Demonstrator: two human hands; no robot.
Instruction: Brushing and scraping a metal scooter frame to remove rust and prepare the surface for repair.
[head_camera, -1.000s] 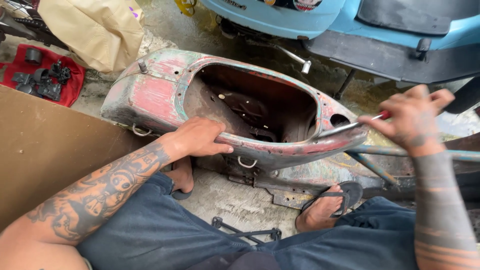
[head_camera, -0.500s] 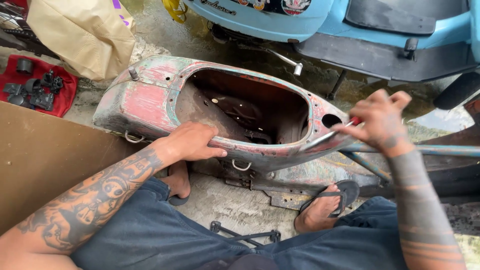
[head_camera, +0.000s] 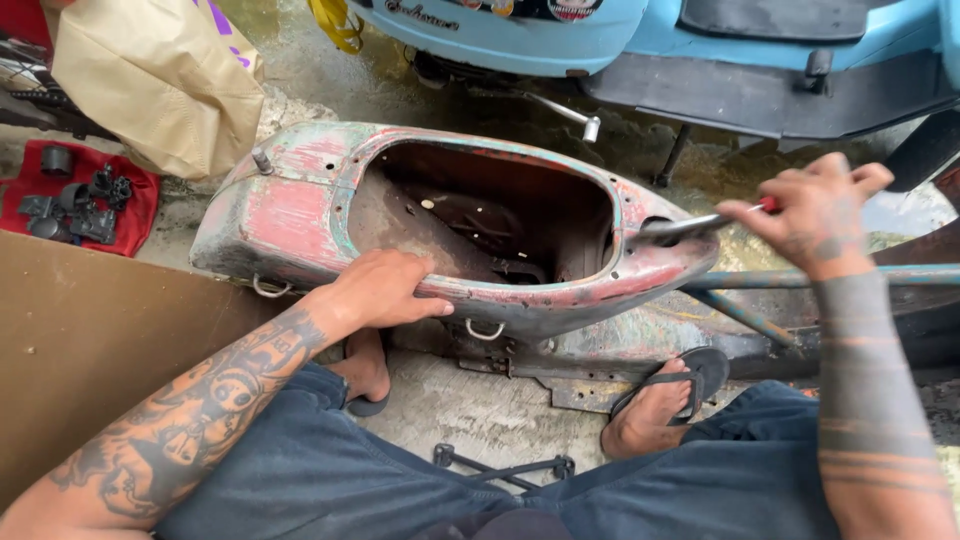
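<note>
Head view: the right hand (head_camera: 815, 215) has lifted a little since a moment ago, fingers closed round one red-handled tool (head_camera: 700, 222) whose tip now sits at the shell's (head_camera: 300, 215) right end. The left hand (head_camera: 385, 290) stays pressed flat, fingers spread, on the shell's near rim. One rusty red shell lies on the floor, before one blue scooter (head_camera: 620, 30); two sandalled feet show below.
</note>
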